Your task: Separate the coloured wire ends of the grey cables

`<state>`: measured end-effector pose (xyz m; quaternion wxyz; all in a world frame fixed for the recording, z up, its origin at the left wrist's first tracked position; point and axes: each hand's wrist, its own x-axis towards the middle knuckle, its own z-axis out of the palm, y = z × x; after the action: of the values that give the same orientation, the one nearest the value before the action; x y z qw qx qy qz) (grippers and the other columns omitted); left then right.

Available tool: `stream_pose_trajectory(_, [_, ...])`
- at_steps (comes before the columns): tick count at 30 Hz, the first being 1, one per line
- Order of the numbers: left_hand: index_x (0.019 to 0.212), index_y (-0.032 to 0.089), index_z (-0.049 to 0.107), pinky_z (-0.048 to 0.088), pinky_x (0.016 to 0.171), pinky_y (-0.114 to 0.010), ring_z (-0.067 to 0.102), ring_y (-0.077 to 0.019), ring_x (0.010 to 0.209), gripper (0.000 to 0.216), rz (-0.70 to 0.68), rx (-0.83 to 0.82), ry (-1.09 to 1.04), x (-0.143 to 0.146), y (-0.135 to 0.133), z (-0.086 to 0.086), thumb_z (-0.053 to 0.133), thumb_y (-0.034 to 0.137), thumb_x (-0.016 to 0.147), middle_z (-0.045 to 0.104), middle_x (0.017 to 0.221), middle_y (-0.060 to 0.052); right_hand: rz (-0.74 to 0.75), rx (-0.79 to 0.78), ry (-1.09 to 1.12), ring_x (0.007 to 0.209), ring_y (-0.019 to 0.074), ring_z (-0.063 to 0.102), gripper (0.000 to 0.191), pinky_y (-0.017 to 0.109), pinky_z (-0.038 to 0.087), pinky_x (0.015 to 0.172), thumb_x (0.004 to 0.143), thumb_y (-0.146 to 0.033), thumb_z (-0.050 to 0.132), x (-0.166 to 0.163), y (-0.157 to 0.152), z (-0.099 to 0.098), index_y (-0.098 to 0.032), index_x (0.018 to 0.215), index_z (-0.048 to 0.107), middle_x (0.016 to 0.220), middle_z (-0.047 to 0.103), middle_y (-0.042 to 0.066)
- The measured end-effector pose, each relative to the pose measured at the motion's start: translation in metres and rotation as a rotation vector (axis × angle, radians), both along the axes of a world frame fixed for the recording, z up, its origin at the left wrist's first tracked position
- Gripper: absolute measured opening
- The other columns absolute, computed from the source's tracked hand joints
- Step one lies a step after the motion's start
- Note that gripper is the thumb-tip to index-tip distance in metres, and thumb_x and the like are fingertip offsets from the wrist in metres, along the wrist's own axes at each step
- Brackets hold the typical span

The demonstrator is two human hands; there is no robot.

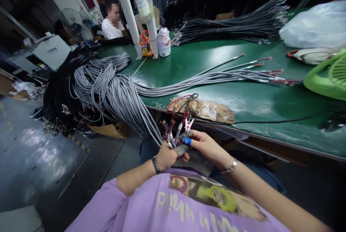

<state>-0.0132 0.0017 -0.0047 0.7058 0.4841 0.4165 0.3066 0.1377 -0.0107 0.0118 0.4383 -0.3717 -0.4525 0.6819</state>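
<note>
My left hand is closed around a bunch of grey cables in front of my lap. Their stripped ends point up and fan out into thin coloured wires. Close beside it, my right hand has its thumb and fingers pressed together at the same bunch, with a blue wrap on the thumb. What exactly those fingertips pinch is hidden. A pale pink clip sticks up right by the right fingertips; whether it is held or fixed to a cable cannot be made out.
Long grey cables drape over the left end of the green table. A wooden board with a wired fixture lies at its front edge. Black cables, a plastic bag and a green basket lie beyond. A person sits opposite.
</note>
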Motion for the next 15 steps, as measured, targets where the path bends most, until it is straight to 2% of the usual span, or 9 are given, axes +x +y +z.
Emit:
stream_pose_trajectory(4, [0.066,0.012,0.063,0.048,0.049,-0.025,0.057,-0.0128,0.044,0.044,0.005,0.004,0.005,-0.001,0.000,-0.004,0.076,0.053,0.063,0.064,0.053,-0.005,-0.031,-0.015,-0.015,0.048,0.0159,0.059,0.027,0.030,0.043,0.057,0.077,-0.043,0.068,0.001,0.000,-0.004,-0.017,0.078,0.059,0.051,0.064,0.000])
stream_pose_trajectory(9, [0.070,0.010,0.064,0.051,0.051,-0.026,0.058,-0.0130,0.046,0.045,-0.011,0.004,-0.032,-0.002,0.001,-0.011,0.075,0.053,0.065,0.065,0.055,-0.004,-0.211,-0.057,-0.109,0.052,0.0105,0.052,0.033,0.026,0.037,0.055,0.066,-0.044,0.076,0.006,0.002,-0.010,-0.016,0.072,0.060,0.060,0.063,-0.001])
stream_pose_trajectory(11, [0.068,0.010,0.064,0.050,0.051,-0.026,0.058,-0.0127,0.046,0.043,-0.022,0.016,-0.035,-0.002,0.001,-0.010,0.074,0.052,0.066,0.065,0.055,-0.004,-0.183,-0.069,-0.105,0.051,0.0110,0.052,0.034,0.026,0.036,0.054,0.068,-0.046,0.075,0.005,0.003,-0.008,-0.016,0.075,0.060,0.060,0.063,0.000])
stream_pose_trajectory(15, [0.068,0.011,0.064,0.049,0.050,-0.025,0.058,-0.0128,0.045,0.042,-0.030,0.011,-0.013,-0.002,0.002,-0.006,0.075,0.052,0.065,0.064,0.054,-0.004,-0.030,-0.075,-0.020,0.044,0.0154,0.056,0.032,0.029,0.038,0.052,0.076,-0.048,0.068,-0.001,0.001,0.000,-0.017,0.080,0.058,0.050,0.061,0.000])
